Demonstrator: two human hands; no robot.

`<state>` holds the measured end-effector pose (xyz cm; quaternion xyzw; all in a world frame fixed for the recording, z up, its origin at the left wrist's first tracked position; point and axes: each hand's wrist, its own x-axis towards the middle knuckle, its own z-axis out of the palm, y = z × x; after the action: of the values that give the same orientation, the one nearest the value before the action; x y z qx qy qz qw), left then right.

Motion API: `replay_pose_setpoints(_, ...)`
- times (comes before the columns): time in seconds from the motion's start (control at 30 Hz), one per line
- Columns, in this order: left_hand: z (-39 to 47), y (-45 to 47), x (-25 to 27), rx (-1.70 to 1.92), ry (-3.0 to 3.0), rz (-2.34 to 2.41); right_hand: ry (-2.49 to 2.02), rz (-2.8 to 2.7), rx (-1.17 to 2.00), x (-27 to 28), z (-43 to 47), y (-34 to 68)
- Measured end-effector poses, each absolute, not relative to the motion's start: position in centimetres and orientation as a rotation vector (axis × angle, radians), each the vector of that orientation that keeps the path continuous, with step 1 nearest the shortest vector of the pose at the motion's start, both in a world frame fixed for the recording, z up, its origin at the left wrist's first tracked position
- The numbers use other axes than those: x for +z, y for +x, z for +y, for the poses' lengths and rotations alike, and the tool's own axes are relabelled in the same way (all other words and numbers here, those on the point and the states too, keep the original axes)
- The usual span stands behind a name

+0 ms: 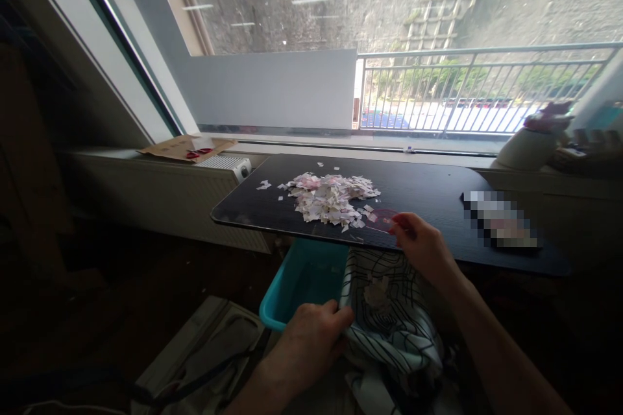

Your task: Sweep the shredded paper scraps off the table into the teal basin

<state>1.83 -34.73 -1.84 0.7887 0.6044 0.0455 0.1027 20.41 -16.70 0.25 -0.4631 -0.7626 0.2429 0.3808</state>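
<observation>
A heap of torn white and pinkish paper scraps (pixel 328 198) lies on the dark tabletop (pixel 418 188). My right hand (pixel 428 249) pinches a thin, see-through pink piece of plastic (pixel 380 219), held at the tabletop's front edge beside the scraps. Lower down, my left hand (pixel 318 331) is closed on the edge of a pale cloth with black wavy lines (pixel 399 298), by the rim of a turquoise basin (pixel 273 311). A small clump of paper scraps (pixel 378 293) rests on the cloth, below the table edge. The left fingertips are partly hidden.
A blurred-out flat object (pixel 501 220) lies on the table's right part. Brown paper with something red (pixel 197 152) is on the sill at left, above a white radiator (pixel 228 172). A whitish rounded object (pixel 523 146) stands right, near the window.
</observation>
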Motion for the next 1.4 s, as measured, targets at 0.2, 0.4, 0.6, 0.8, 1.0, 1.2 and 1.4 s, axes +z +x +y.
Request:
replay_pose_setpoints(0.2,-34.7,1.9,-1.7,0.112,2.296,1.781,-1.21,-2.037,0.543,0.7,-16.1,20.4)
replay_pose_setpoints(0.4,-34.6,1.9,-1.5,0.098,2.298,1.772,-1.282,-2.047,0.466,1.2,-17.0,22.0)
replay_pose_setpoints(0.6,-34.7,1.8,-1.5,0.112,2.295,1.78,-1.189,-1.999,0.617,0.4,-16.4,21.1)
replay_pose_setpoints(0.8,-34.4,2.0,-1.3,0.07,2.287,1.787,-1.271,-2.011,0.652,0.0,-18.3,24.0)
replay_pose_setpoints(1.0,-34.5,2.0,-1.3,0.062,2.284,1.794,-1.262,-1.963,0.652,0.1,-19.6,24.7)
replay_pose_setpoints(1.2,-34.1,2.6,-0.5,0.062,2.361,1.719,-1.17,-1.936,0.63,0.6,-17.2,20.6)
replay_pose_setpoints(1.4,-33.5,3.4,-0.2,0.12,2.419,1.613,-1.183,-2.079,0.493,0.9,-16.8,18.8)
